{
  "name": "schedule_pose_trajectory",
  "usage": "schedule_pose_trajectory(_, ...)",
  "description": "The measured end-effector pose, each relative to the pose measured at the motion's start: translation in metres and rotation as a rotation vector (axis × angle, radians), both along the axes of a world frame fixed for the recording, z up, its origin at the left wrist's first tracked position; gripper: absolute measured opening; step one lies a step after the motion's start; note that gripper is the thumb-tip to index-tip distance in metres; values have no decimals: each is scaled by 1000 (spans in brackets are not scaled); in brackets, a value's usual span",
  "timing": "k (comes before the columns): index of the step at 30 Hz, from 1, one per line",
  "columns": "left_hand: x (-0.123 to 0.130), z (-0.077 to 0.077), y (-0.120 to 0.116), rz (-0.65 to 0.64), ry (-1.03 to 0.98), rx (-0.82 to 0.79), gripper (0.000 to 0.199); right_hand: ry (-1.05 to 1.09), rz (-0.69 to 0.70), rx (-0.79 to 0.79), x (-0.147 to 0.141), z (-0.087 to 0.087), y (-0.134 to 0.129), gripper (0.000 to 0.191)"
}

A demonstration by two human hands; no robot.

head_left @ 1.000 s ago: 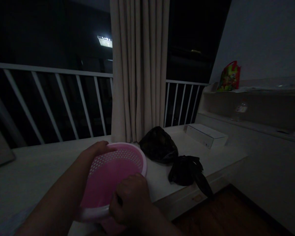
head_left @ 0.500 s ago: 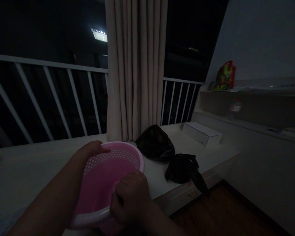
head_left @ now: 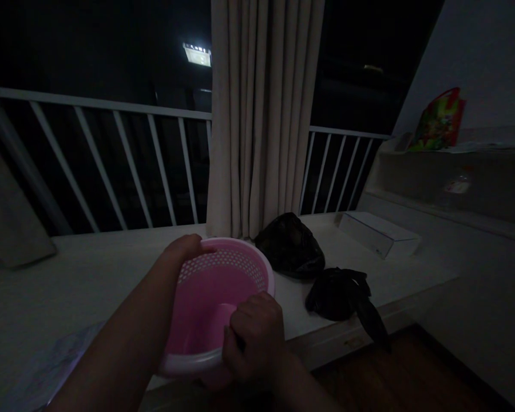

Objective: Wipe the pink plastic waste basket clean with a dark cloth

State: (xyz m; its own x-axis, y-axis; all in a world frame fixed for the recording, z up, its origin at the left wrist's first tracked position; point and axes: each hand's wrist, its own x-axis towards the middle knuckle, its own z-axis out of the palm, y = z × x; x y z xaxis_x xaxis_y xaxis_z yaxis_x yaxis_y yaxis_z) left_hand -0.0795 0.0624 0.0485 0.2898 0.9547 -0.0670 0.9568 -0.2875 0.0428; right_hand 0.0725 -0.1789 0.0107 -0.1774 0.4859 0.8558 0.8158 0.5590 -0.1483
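Note:
A pink plastic basket [head_left: 206,289] with a band of holes below its rim is tilted toward me at the white ledge, its inside showing. My left hand [head_left: 186,249] is closed over the far left rim; its other fingers are hidden behind the wall. Curled into a fist, my right hand [head_left: 257,332] grips the near right rim. Just beyond the basket lies a black plastic bag [head_left: 289,246]. A second black bag [head_left: 337,294] sits closer to the ledge's front edge, with one end hanging over it.
A white box [head_left: 377,232] stands farther right on the ledge [head_left: 416,280]. Behind are a beige curtain [head_left: 261,114] and a white railing [head_left: 154,149]. Shelves at right hold a red-green bag [head_left: 440,123] and a clear bottle [head_left: 457,186]. Wooden floor [head_left: 369,377] lies below.
My view has swung left, so the ledge things appear farther right and another curtain shows at far left. Both hands still hold the basket, which sits farther right in view.

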Motion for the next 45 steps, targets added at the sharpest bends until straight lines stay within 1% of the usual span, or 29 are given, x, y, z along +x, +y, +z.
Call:
schedule_pose_trajectory(4, 1, 3, -5, -8, 3, -4, 85, 14, 5, 9, 0, 0, -3, 23)
schedule_pose_trajectory(9, 2, 10, -13, 12, -45, -30, 83, 37, 16, 23, 0, -2, -4, 22)
schedule_pose_trajectory(17, 0, 8, -12, 14, -37, 3, 87, -47, -6, 10, 0, -4, -6, 22)
schedule_pose_trajectory(21, 1, 11, -18, 34, -36, 3, 87, -55, -8, -10, 0, -4, -10, 23)
schedule_pose_trajectory(25, 4, 16, -26, 58, -47, -5, 86, -13, 2, 15, 0, -4, -11, 23)
schedule_pose_trajectory(31, 6, 18, -25, 68, -48, 11, 88, -33, -14, 13, 0, -3, -9, 25)
schedule_pose_trajectory(33, 6, 18, -30, 81, -49, 23, 89, -53, -3, 11, 2, -1, -11, 27)
schedule_pose_trajectory(37, 13, 20, -48, 107, -89, 44, 87, -125, 36, -12, 10, 3, -14, 30)
schedule_pose_trajectory(39, 15, 23, -49, 108, -109, 58, 88, -163, 51, -30, 14, 5, -12, 31)
schedule_pose_trajectory(41, 9, 29, -45, 93, -165, 11, 90, -189, 70, -24, 17, 7, -10, 32)
schedule_pose_trajectory(42, 2, 32, -42, 70, -220, -5, 89, -202, 72, -23, 17, 7, -8, 33)
schedule_pose_trajectory(44, -27, 37, -37, 56, -324, 64, 82, -227, 58, -13, 18, 8, -6, 34)
schedule_pose_trajectory(45, -47, 37, -37, 82, -353, 134, 79, -239, 42, -7, 18, 8, -5, 35)
